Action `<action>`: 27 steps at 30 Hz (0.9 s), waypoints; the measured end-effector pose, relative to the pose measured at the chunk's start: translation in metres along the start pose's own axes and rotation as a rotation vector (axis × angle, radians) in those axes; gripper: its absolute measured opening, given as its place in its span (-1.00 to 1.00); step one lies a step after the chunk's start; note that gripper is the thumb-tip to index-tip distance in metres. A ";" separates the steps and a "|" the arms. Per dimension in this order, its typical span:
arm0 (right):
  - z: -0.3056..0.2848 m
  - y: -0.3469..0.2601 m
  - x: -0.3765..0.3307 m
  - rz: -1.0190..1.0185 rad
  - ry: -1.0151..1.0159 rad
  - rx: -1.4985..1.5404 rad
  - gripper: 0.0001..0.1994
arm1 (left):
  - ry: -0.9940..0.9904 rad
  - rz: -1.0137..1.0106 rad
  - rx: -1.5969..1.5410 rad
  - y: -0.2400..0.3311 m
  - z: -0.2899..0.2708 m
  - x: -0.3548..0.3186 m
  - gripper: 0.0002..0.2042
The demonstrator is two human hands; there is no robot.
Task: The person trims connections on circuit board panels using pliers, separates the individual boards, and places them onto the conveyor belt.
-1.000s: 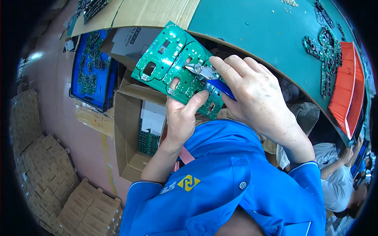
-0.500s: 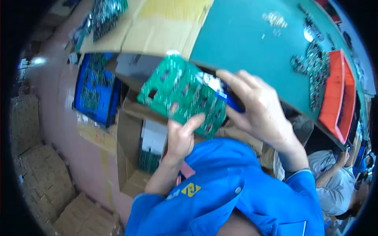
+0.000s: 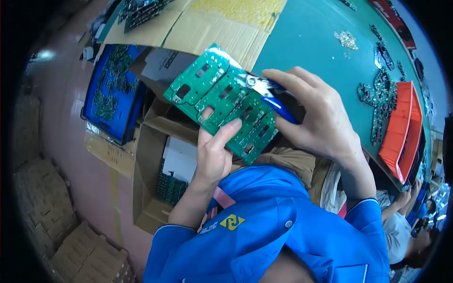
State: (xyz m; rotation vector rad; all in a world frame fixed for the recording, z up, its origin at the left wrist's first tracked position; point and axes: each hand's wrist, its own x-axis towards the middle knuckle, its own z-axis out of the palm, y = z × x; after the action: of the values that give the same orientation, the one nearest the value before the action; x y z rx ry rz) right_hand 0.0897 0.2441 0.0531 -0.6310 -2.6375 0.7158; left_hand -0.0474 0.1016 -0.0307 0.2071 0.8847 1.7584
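Observation:
A green circuit board panel, with several dark slots and cutouts, is tilted in front of me. My left hand grips its lower edge, thumb on the face and fingers behind. My right hand is closed around the blue handles of cutting pliers. Their metal jaws lie against the board's upper right part; whether they bite on it I cannot tell. The board hides part of the box below and the fingers of my left hand.
An open cardboard box holding circuit boards stands below left. Beyond it is a blue tray of boards. On the green table lie a small pile of pale parts, dark boards and an orange bin. A co-worker sits at right.
The view has shifted, so the table things sit lower and further right. The board has turned slightly and shows sharper. Both hands keep their hold.

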 end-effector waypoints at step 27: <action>0.033 -0.010 -0.026 -0.007 -0.080 -0.113 -0.48 | -0.006 0.079 0.108 -0.016 -0.009 -0.011 -0.57</action>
State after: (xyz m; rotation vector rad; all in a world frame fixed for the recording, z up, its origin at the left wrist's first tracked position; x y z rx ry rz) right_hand 0.0943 0.2107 0.0267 -0.6364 -2.7676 0.6058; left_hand -0.0359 0.0899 -0.0444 0.3217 0.9798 1.7836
